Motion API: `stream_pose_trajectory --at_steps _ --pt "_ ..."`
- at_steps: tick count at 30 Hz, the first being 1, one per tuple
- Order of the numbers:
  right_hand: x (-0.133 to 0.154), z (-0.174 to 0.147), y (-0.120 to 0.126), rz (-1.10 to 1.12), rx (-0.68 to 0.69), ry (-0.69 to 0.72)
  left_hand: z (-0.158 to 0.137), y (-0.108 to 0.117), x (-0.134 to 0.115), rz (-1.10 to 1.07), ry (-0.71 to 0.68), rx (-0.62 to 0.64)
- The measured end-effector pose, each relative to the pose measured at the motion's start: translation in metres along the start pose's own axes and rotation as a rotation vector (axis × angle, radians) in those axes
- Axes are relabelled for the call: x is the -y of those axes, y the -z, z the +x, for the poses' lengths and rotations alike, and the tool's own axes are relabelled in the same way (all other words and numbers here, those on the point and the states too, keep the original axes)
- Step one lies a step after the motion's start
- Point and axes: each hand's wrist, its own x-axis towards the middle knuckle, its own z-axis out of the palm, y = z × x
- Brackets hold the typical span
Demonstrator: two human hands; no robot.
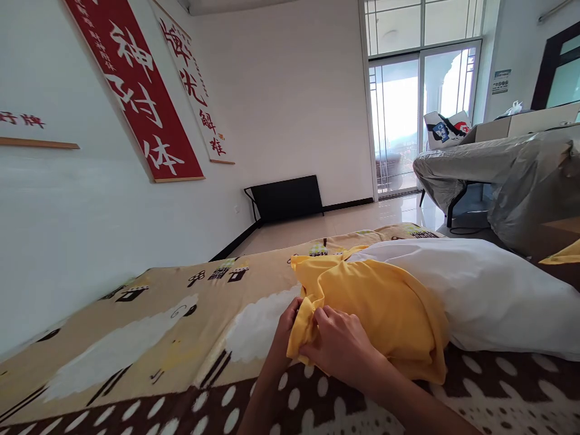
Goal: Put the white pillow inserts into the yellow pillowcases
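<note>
Yellow cover (385,302) lies on the patterned blanket (254,278), right of centre, rumpled and bulging; its gathered left end is at your fingers, the rest running off to your right; long axis roughly left to right, across your forearms.

Your right hand (344,341) is nearer the bulk, thumb and fingers pinching a fold at that left end; your left hand (290,317) sits just beside it, at the outer edge, its fingers mostly behind the cloth; whether they pinch or only support, you cannot tell from here.

White pillow (489,296) touches the cover's right side, stretching to the frame edge, where it is cut off; how far it reaches under or into the yellow cloth is hidden; the cover's opening is hard to make out among the folds.

Farther out: a scrap of yellow cloth (564,254), cut off at right; a plastic-draped bench (480,158) bearing a carton (544,124) and a printed bag (448,130); a black panel (287,199) near the back wall; red scroll (140,96) at left.
</note>
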Motion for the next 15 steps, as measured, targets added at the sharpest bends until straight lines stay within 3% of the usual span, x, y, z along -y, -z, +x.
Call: stream_pose_trajectory --at_steps 10,15 --pt "0.002 0.005 -0.008 -0.087 -0.031 -0.023 -0.006 -0.001 -0.007 -0.036 -0.004 0.06" --pt "-0.005 0.011 -0.01 -0.029 -0.062 -0.044 -0.005 0.003 -0.003 -0.036 -0.004 0.076"
